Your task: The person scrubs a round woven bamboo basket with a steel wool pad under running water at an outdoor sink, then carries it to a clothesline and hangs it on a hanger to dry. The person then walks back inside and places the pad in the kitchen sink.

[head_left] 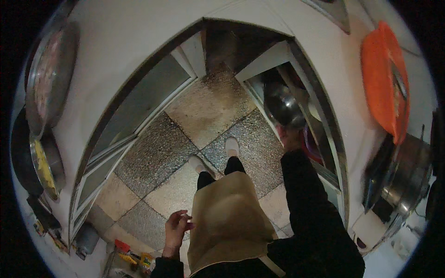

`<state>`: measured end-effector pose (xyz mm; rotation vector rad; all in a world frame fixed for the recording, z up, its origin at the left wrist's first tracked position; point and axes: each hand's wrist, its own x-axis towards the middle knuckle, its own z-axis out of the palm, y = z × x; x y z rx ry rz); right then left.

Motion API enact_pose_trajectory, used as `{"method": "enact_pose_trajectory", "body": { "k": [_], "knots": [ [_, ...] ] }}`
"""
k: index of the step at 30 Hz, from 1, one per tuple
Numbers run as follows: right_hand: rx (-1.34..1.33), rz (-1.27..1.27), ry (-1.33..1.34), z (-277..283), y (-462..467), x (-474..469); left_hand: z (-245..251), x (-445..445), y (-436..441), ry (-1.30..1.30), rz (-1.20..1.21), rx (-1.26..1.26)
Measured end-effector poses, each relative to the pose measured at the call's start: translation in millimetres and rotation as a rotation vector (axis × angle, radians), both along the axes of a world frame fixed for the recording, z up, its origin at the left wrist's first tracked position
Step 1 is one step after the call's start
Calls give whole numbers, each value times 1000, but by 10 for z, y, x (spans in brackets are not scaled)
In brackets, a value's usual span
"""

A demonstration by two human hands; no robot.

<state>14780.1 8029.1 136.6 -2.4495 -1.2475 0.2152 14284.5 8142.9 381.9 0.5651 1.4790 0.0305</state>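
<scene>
My right hand reaches through an open cabinet doorway on the right. It is at the lower edge of a shiny round metal bowl or pan inside. The fingers are dim and partly hidden, so I cannot tell whether they grip it. Something pinkish-red and purple lies beside the hand. Over the floor, left of the tan apron, my left hand hangs with loosely bent fingers, holding nothing. A pale plate-like edge shows deeper in the cabinet.
White-framed cabinet doors line the left under a pale counter. On it stand a wide metal basin and a metal bowl with yellow food. An orange plastic basin and a metal pot stand right. The floor is tiled.
</scene>
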Motion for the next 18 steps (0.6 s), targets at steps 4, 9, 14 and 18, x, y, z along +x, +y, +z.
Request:
{"method": "enact_pose_trajectory", "body": {
  "k": [4,9,14,18],
  "knots": [
    [173,-1,-198,-701,300,514,-202,90,-313,46,-22,16],
    [133,-108,-169,-1108,376,778,-250,302,-486,121,-30,30],
    [-303,42,-20,-917,568,544,-6,458,-561,65,57,83],
    [-496,464,260,-465,868,-201,374,515,-626,-21,130,223]
  ]
}}
